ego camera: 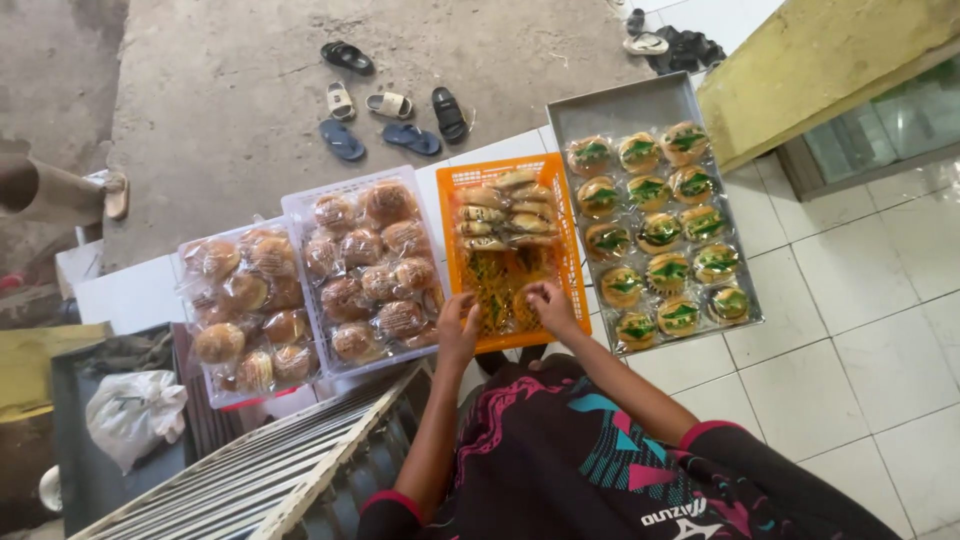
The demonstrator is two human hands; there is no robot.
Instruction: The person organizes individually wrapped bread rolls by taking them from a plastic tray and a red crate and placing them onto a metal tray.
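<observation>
An orange plastic basket [574, 262] lies on the white tiled floor in front of me, with wrapped pastries [503, 214] stacked at its far end. My left hand [458, 326] rests on the basket's near left corner, fingers curled. My right hand [548, 303] reaches into the basket's near part, fingers bent over wrapped pieces there. Whether either hand grips anything is hard to tell. A metal tray [628, 106] to the right holds several wrapped round cakes with green tops [660, 232].
Two clear baskets of wrapped brown buns [372, 262] [247, 305] stand left of the orange one. A white wire rack [262, 477] lies at bottom left, by a white plastic bag [133, 412]. Sandals [388, 104] lie on the concrete beyond. A yellow counter [820, 60] is at top right.
</observation>
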